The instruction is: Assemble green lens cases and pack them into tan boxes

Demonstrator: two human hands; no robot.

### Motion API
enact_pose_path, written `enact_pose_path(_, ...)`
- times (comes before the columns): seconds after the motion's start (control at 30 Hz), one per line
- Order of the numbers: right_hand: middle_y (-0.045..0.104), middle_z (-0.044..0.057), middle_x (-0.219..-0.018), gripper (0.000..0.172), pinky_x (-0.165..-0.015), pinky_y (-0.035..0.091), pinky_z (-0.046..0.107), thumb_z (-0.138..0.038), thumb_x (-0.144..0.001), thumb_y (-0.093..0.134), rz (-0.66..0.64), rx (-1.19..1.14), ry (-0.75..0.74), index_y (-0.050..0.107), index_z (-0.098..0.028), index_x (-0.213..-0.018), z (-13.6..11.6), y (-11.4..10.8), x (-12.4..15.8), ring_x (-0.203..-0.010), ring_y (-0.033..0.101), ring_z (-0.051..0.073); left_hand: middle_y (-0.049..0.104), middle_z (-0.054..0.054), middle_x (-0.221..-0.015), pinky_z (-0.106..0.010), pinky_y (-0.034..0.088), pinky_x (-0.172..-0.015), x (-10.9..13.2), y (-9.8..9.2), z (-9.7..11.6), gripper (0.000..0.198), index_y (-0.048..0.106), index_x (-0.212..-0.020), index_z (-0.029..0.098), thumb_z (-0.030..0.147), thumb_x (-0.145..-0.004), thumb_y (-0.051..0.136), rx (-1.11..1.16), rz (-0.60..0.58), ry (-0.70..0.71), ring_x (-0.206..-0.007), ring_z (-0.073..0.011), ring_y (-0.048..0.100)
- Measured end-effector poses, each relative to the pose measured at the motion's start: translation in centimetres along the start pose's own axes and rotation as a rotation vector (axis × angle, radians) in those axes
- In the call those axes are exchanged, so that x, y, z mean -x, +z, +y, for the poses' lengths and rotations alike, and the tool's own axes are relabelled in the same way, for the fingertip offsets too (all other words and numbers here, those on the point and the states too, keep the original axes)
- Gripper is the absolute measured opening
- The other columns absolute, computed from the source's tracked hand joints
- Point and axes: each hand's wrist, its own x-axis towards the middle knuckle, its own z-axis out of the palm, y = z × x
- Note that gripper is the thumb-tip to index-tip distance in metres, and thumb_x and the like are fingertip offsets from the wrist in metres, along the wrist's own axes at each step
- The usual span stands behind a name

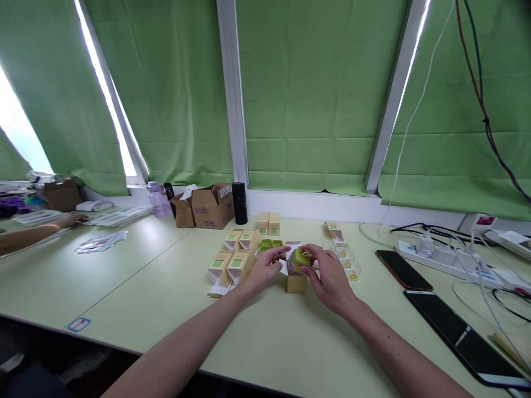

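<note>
My right hand (332, 275) is closed around a small green rounded item (297, 257), whose exact kind I cannot make out. It is just over an open small tan carton (296, 284) with white inner flaps. My left hand (265, 266) is at the carton's left side, thumb and fingers apart, the fingertips near a flap; nothing shows in its grasp. Left of it stand several tan cartons (235, 263) with green labels and raised flaps. Behind my left hand are small green pieces (271, 243). Clear plastic rounds with yellow centres (352, 269) lie beyond my right hand.
Two closed cartons (268, 223) stand farther back, near a black cylinder (239, 203) and a brown cardboard box (213, 206). At right lie a phone (403, 270), a tablet (464, 334) and a cabled power strip (448, 265). Another person's hand (71, 220) rests far left by papers.
</note>
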Motion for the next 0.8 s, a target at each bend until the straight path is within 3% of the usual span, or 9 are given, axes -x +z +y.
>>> enact_pose_path(0.1,0.072,0.011,-0.121,0.034,-0.095,0.044,0.044,-0.027,-0.099,0.055,-0.001,-0.024,-0.006,0.052,-0.023,-0.132,0.0,0.12,0.09,-0.094,0.068,0.025,0.072,-0.011,-0.11,-0.036,0.05,-0.095,0.01,-0.05,-0.1,0.061,0.071,-0.128,0.015,0.008,-0.069,0.056,-0.003,0.006,0.001,-0.109,-0.0246,0.064)
enact_pose_path(0.6,0.073,0.005,-0.108,0.024,-0.086,0.049,0.04,-0.023,-0.086,0.064,-0.013,-0.15,0.066,0.061,-0.025,-0.109,-0.55,-0.01,0.29,-0.093,0.065,0.025,0.073,-0.012,-0.118,-0.039,0.051,-0.098,0.03,0.11,-0.13,0.06,0.072,-0.127,0.016,0.01,-0.069,0.057,-0.005,0.002,0.001,-0.113,-0.0259,0.063)
enact_pose_path(0.8,0.073,0.006,-0.106,0.008,-0.083,0.049,0.037,-0.026,-0.096,0.054,-0.004,-0.174,0.04,0.061,-0.025,-0.1,-0.49,0.3,0.29,-0.089,0.064,0.023,0.073,-0.013,-0.121,-0.037,0.052,-0.096,0.02,0.28,-0.16,0.063,0.072,-0.129,0.015,0.01,-0.069,0.056,-0.015,0.006,-0.002,-0.116,-0.0267,0.063)
